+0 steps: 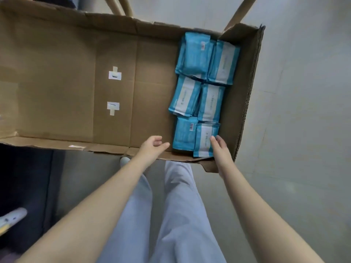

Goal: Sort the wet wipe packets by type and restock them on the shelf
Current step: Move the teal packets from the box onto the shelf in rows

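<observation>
The light is soft, even and rather dim, with a cool cast and no hard shadows or glare. The box (57, 82) interior is flatly lit, while the lower left corner falls almost to black. The whole frame is slightly soft: print on the packets (199, 73) cannot be read, and a shoe (11, 217) at the left edge is smeared. Wide-angle distortion bows the box walls and stretches the forearms (95, 215) toward the bottom corners. The pale floor (303, 111) looks hazy.
</observation>
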Motion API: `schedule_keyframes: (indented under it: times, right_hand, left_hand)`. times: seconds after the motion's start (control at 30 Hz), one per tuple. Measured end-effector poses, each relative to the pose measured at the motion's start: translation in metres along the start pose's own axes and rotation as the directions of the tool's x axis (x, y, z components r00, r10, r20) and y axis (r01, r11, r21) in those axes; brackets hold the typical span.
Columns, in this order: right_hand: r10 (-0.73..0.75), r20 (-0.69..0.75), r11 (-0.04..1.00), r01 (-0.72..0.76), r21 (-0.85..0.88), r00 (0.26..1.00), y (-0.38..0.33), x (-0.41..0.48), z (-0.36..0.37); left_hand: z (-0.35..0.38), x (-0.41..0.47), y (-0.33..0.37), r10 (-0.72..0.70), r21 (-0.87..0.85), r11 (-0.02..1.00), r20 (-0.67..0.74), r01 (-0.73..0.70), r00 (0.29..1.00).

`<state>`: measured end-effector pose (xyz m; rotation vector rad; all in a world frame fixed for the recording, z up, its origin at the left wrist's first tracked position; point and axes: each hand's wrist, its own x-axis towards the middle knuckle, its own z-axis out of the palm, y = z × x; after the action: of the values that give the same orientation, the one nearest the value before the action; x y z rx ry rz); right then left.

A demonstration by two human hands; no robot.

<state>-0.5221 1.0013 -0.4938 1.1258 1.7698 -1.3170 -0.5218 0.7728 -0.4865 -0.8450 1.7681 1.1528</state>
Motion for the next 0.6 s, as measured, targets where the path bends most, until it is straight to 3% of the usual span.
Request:
schedule_keyframes:
  times: [0.1,0.23,0.43,0.6]
  right_hand:
    - [0.024,-0.015,0.999,-0.024,-0.029,1.0,0.005,0.022,0.005]
    - [0.001,-0.151,1.0,0.001,0.009,0.989,0.011,0.032,0.012]
    - [-0.042,-0.257,0.998,0.029,-0.058,0.966,0.019,0.034,0.023]
    - [-0.05,-0.324,0.981,-0.015,-0.195,0.945,0.013,0.039,0.039]
  left_hand:
    - [0.023,0.029,0.013,-0.033,0.026,0.999,0.023,0.032,0.999]
    - [0.052,0.05,0.023,-0.061,-0.028,0.998,0.063,0.062,0.996]
    - [0.065,0.06,0.021,-0.059,-0.066,0.997,-0.203,0.047,0.977]
    - [0.06,0.055,0.024,-0.024,-0.049,0.999,-0.242,0.012,0.97]
